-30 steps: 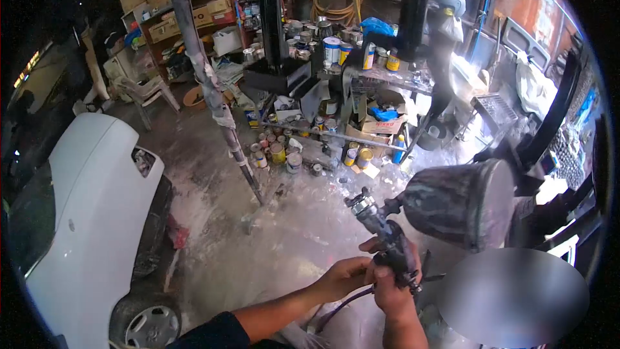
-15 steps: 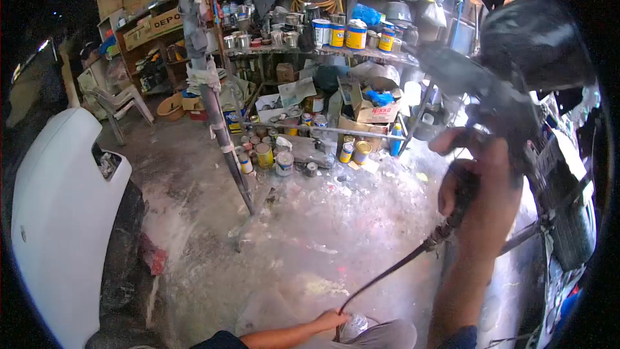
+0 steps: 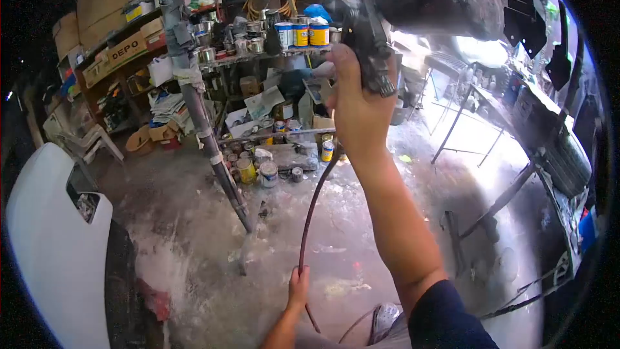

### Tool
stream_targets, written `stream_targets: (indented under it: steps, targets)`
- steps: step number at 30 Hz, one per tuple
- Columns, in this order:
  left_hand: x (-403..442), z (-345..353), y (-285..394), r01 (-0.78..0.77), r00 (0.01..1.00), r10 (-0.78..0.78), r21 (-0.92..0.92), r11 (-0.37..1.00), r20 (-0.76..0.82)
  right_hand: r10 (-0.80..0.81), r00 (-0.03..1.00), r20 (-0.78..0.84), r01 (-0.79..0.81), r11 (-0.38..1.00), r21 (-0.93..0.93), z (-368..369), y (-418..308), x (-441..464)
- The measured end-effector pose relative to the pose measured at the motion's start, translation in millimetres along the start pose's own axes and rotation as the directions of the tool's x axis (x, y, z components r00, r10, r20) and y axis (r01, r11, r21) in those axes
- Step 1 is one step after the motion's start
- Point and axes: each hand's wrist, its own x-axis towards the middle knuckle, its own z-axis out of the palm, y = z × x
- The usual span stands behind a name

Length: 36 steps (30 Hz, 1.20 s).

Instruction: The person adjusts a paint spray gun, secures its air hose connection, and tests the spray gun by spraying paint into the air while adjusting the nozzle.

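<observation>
Raised at the top centre, my right hand is wrapped round a dark spray gun. A large dark cup is joined to the gun and tilts to the right. From below the gun a thin dark hose hangs down in a curve. Low in the view, my left hand is closed round this hose, well below the gun.
A white car body part stands at the left. A taped pole leans before shelves of paint cans. At the right are a metal stand and a dark tyre-like object.
My right hand has raised the gun from the lower centre, passing the right side, to the top centre. My left hand has left the gun and holds the hose lower down. The view has shifted.
</observation>
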Motion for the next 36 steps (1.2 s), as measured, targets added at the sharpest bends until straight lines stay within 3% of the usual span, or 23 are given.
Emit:
stream_targets:
  steps: [3, 4, 8, 10, 13, 15, 17, 19, 20, 22, 25, 28, 31, 36]
  targets:
    - [-13, 2, 8, 0.143, 0.974, -0.057, -0.402, 0.905, 0.217, -0.164, 0.986, -0.021, 0.163, 0.984, -0.071, 11, 17, 12]
    - [-17, 3, 11, 0.154, 0.962, -0.043, -0.407, 0.9, 0.269, -0.24, 0.97, -0.029, 0.235, 0.964, -0.124, 14, 24, 17]
    - [-22, -1, 12, 0.254, 0.894, -0.048, -0.415, 0.874, 0.446, -0.281, 0.96, 0.015, 0.278, 0.942, -0.187, 17, 30, 29]
    - [-21, -2, 4, 0.271, 0.872, -0.036, -0.421, 0.866, 0.488, -0.232, 0.972, 0.044, 0.236, 0.945, -0.228, 18, 23, 29]
    - [-16, -3, -10, 0.158, 0.881, 0.01, -0.314, 0.936, 0.473, -0.027, 0.995, 0.098, 0.059, 0.936, -0.346, 8, -3, 14]
    - [-14, -2, 5, -0.126, 0.96, 0.184, -0.262, 0.957, 0.212, 0.154, 0.975, 0.16, -0.06, 0.875, -0.48, -8, -27, -1]
    - [-15, -10, 77, -0.395, 0.914, 0.404, -0.15, 0.907, 0.04, 0.419, 0.88, 0.224, -0.232, 0.791, -0.566, -24, -50, -22]
    - [-8, -31, 200, -0.659, 0.751, 0.658, -0.008, 0.752, -0.042, 0.525, 0.792, 0.312, -0.22, 0.723, -0.655, -42, -53, -51]
    - [-12, -36, 257, -0.753, 0.658, 0.743, -0.116, 0.648, -0.122, 0.566, 0.741, 0.362, -0.187, 0.691, -0.698, -50, -57, -64]
    - [-16, -51, 349, -0.879, 0.47, 0.88, -0.124, 0.461, -0.064, 0.597, 0.663, 0.452, -0.11, 0.675, -0.73, -60, -55, -92]
    - [-22, -39, 401, -0.791, 0.59, 0.807, -0.221, 0.571, -0.029, 0.614, 0.597, 0.517, -0.118, 0.704, -0.701, -76, -48, -126]
    - [-18, -35, 402, -0.725, 0.687, 0.726, -0.098, 0.682, -0.022, 0.629, 0.594, 0.502, -0.196, 0.719, -0.667, -79, -46, -147]
    - [-15, -33, 403, -0.7, 0.712, 0.699, -0.125, 0.703, -0.063, 0.659, 0.583, 0.475, -0.275, 0.711, -0.647, -85, -47, -155]
    - [-17, -29, 417, -0.634, 0.764, 0.644, -0.248, 0.733, -0.049, 0.514, 0.69, 0.51, -0.258, 0.833, -0.49, -99, -37, -160]
